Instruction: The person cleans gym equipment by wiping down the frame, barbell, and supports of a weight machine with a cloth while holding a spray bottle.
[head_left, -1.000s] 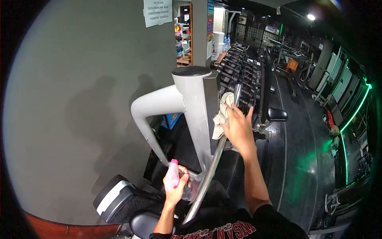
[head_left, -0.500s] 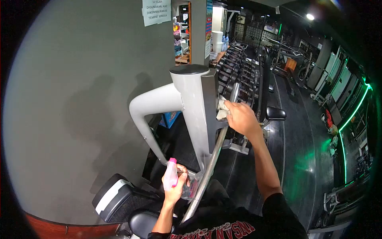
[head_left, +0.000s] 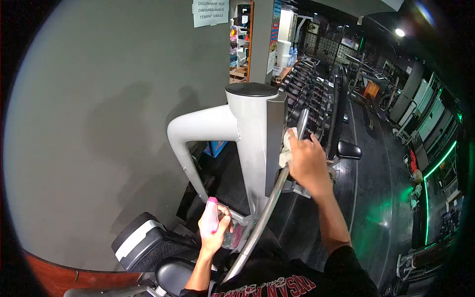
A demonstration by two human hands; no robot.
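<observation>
Gray wall [head_left: 123,74] with shadows, dark floor [head_left: 371,198], green light strip [head_left: 427,208], dumbbell rack [head_left: 309,86]

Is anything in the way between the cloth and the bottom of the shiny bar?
Nothing visible lies on the bar below the cloth. The left hand holds a pink-topped bottle left of the bar.

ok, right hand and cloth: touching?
Touching. Head view: the right hand holds the cloth, fingers over it, no gap showing.
</observation>
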